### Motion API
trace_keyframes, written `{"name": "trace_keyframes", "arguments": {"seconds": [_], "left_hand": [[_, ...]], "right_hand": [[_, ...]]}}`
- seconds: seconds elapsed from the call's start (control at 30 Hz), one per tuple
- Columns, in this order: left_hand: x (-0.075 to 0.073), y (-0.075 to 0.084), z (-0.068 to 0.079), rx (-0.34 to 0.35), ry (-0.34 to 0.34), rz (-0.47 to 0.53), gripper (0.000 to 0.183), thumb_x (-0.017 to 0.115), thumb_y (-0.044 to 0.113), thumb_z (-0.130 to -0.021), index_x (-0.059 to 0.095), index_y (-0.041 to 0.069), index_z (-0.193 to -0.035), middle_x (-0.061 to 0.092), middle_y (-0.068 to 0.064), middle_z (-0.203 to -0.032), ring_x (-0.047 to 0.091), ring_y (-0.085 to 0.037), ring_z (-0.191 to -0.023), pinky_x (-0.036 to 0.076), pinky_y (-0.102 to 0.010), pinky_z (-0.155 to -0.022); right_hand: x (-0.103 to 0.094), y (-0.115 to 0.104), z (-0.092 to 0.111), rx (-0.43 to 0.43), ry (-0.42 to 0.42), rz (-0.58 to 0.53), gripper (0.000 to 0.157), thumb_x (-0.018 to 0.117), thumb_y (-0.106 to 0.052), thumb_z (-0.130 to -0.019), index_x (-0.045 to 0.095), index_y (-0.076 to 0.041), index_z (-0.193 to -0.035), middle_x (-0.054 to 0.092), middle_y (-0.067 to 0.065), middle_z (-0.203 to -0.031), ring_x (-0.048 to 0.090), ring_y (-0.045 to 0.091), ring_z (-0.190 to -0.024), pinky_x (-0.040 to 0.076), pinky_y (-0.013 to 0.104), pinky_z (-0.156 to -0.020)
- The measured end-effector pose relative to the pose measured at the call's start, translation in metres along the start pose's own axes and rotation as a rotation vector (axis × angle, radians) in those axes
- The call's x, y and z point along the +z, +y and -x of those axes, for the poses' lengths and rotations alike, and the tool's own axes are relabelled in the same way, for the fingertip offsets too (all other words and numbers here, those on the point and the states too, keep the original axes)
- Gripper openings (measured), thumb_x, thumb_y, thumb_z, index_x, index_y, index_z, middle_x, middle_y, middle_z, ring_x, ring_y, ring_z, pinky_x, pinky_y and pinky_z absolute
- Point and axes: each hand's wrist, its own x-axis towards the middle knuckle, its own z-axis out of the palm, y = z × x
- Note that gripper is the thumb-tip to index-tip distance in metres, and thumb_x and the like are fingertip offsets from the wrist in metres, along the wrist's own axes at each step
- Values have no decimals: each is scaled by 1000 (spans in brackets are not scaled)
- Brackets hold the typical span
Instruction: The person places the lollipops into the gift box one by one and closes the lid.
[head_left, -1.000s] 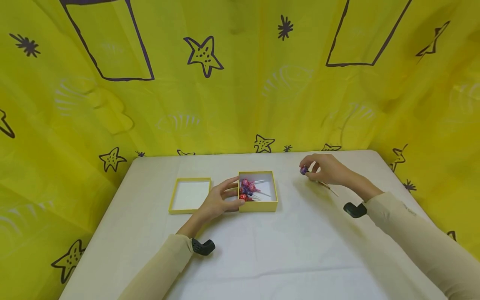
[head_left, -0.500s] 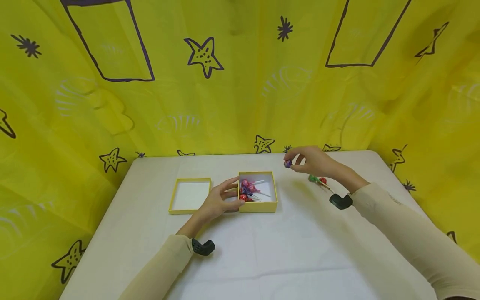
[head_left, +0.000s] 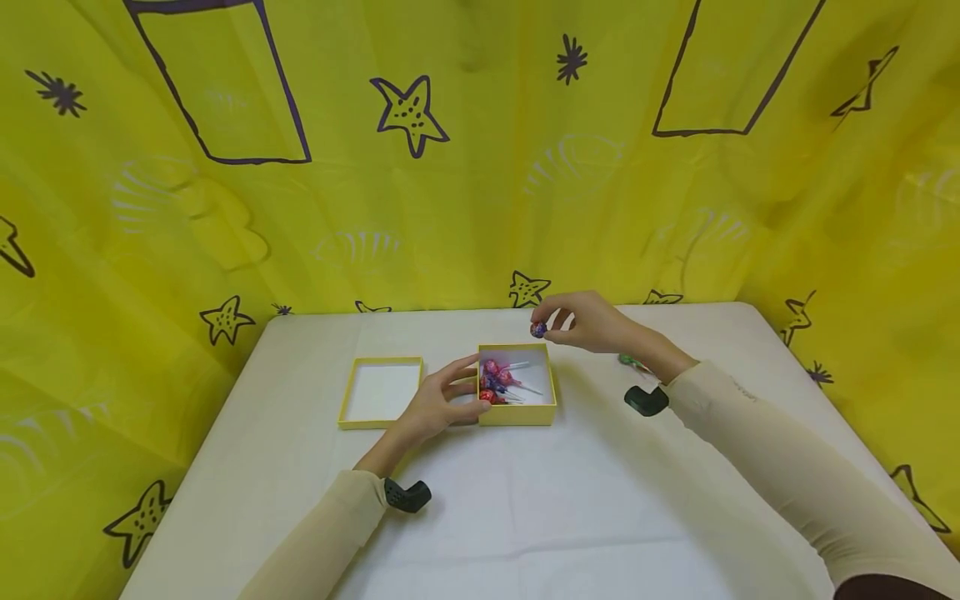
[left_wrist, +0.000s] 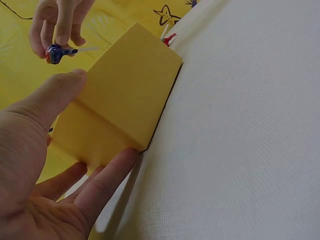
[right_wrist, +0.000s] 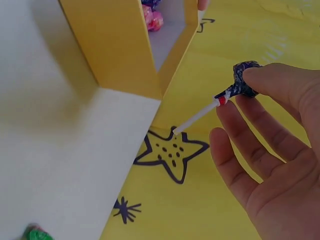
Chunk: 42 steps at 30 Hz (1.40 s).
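Observation:
My right hand (head_left: 588,322) pinches a dark blue-purple wrapped lollipop (right_wrist: 244,79) by its candy head, with the white stick pointing away. It is raised just behind and above the right back corner of a yellow box (head_left: 525,414). Inside the box, several pink, red and purple lollipops (head_left: 504,377) lie toward the left side, their sticks pointing right. My left hand (head_left: 442,397) holds the box by its left side, thumb at the front left corner and fingers against the wall. In the left wrist view, the thumb and fingertips bear on the box's yellow outside.
A shallow yellow-edged box lid (head_left: 381,392) lies left of the box, white inside up. On the white-covered table (head_left: 510,517), a green lollipop (head_left: 627,360) lies to the right, partly behind the right forearm. A yellow patterned curtain (head_left: 465,208) hangs behind the table.
My right hand has lifted the purple lollipop from the right side and carried it left toward the box. The left hand and the box have stayed in place.

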Motion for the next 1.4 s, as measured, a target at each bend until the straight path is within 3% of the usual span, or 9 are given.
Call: {"name": "trace_keyframes", "arguments": {"seconds": [0.3, 0.67, 1.03, 1.4], "left_hand": [[1, 1, 0, -12, 1, 5, 82, 83, 20, -89, 40, 24, -159, 47, -14, -155, 54, -35, -134, 56, -43, -98], [0, 0, 1, 14, -9, 23, 81, 82, 15, -90, 40, 22, -159, 47, -16, -154, 53, -38, -135, 59, -43, -92], [0, 0, 0, 22, -14, 47, 81, 81, 12, -91, 39, 18, -159, 45, -19, -155, 51, -40, -136, 61, -44, -88], [2, 2, 1, -8, -26, 60, 80, 82, 16, -90, 40, 27, -158, 43, -17, -156, 50, -39, -138, 62, -43, -85]], "right_hand": [[17, -12, -12, -17, -10, -40, 24, 73, 1, -91, 73, -5, -114, 74, 6, -111, 70, 25, -93, 62, 37, -78], [54, -5, -22, -28, -18, -66, 24, 74, 2, -92, 72, -7, -114, 74, 4, -111, 70, 22, -95, 61, 32, -80], [80, -1, -26, 14, -39, 16, 24, 76, -4, -92, 74, -9, -116, 73, 3, -112, 65, 18, -94, 59, 36, -85], [96, -1, -27, 54, -47, 61, 23, 76, -10, -94, 73, -10, -117, 73, 2, -110, 66, 17, -99, 57, 37, -92]]}}
